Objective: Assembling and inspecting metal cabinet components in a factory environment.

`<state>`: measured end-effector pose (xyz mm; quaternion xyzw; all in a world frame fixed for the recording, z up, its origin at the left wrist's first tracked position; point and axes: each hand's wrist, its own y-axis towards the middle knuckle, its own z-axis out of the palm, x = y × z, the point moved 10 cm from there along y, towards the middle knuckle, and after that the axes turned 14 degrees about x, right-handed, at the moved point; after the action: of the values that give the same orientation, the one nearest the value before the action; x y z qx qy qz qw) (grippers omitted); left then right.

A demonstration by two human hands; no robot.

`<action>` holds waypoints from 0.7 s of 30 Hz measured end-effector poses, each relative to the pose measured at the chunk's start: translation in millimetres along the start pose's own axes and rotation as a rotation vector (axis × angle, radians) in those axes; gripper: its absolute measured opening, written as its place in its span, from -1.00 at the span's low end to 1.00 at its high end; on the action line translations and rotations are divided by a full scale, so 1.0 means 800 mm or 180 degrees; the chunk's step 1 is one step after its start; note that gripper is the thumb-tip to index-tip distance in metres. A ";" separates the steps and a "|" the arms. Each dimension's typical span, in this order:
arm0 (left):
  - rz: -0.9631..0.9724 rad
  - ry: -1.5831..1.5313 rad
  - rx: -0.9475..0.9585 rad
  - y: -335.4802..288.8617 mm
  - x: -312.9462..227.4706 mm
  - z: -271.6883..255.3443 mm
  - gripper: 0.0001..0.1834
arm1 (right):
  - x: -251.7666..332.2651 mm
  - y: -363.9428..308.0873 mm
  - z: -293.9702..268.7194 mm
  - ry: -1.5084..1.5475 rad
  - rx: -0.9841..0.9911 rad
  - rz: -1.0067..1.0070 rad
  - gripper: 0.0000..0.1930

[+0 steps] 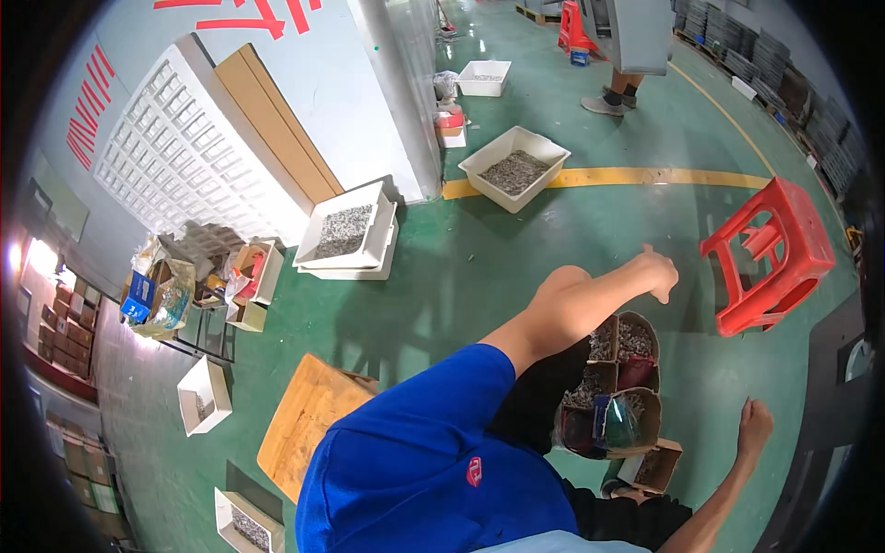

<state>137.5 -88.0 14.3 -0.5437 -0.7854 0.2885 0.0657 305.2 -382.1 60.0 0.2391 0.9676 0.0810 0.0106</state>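
Observation:
My left arm in a blue sleeve reaches across toward the upper right. My left hand (656, 273) hangs in the air, fingers curled and thumb side raised; no object shows in it. Below it on the floor, divided cardboard boxes (636, 369) hold small metal-looking parts and bagged pieces. My right hand (756, 426) is raised at the lower right, its fingers folded in, with no object showing. It is apart from the boxes. A smaller open carton (658, 466) lies near my foot. The red plastic stool (779, 253) is nearest to my left hand on the right.
A wooden stool (309, 419) stands beside me. White bins of small parts (512, 170) (346, 230) sit on the green floor, with a long white bin (205, 396) at left. A person (636, 46) stands at the far end. A dark machine edge (830, 396) borders the right.

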 end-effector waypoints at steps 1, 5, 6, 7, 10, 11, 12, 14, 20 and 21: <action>-0.0002 0.0004 -0.0005 0.001 0.001 0.000 -0.56 | 0.001 0.001 0.000 -0.0019 0.0037 0.0030 -0.66; 0.0065 0.0028 -0.0001 0.007 -0.004 0.001 -0.57 | -0.015 -0.004 0.011 0.0034 0.0159 0.0141 -0.66; 0.0081 0.0018 -0.0005 0.006 -0.005 0.001 -0.57 | -0.015 -0.003 0.012 0.0021 0.0135 0.0093 -0.66; 0.0074 0.0043 0.0007 0.005 -0.006 0.001 -0.57 | -0.015 -0.004 0.011 0.0008 0.0110 0.0047 -0.66; 0.0017 0.0070 0.0024 0.006 0.000 0.003 -0.56 | -0.003 0.000 0.000 0.0114 0.0021 0.0024 -0.65; -0.0010 0.0055 0.0030 0.005 0.005 0.005 -0.56 | 0.002 0.002 -0.001 0.0104 0.0024 -0.0022 -0.65; 0.0000 0.0056 0.0043 0.006 0.002 0.004 -0.56 | 0.003 0.000 -0.003 0.0083 0.0029 -0.0029 -0.65; 0.0002 0.0066 -0.0009 0.004 -0.001 0.003 -0.57 | 0.002 -0.002 -0.005 0.0080 0.0005 -0.0053 -0.66; 0.0007 0.0022 0.0017 0.001 -0.005 0.000 -0.58 | -0.001 -0.003 -0.004 0.0079 0.0023 -0.0017 -0.67; 0.0022 0.0021 0.0030 0.002 -0.006 0.001 -0.58 | 0.000 -0.003 -0.004 0.0110 0.0019 -0.0034 -0.67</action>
<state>140.1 -92.3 14.0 -0.5470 -0.7819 0.2906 0.0697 304.1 -384.8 62.9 0.2324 0.9691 0.0822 -0.0064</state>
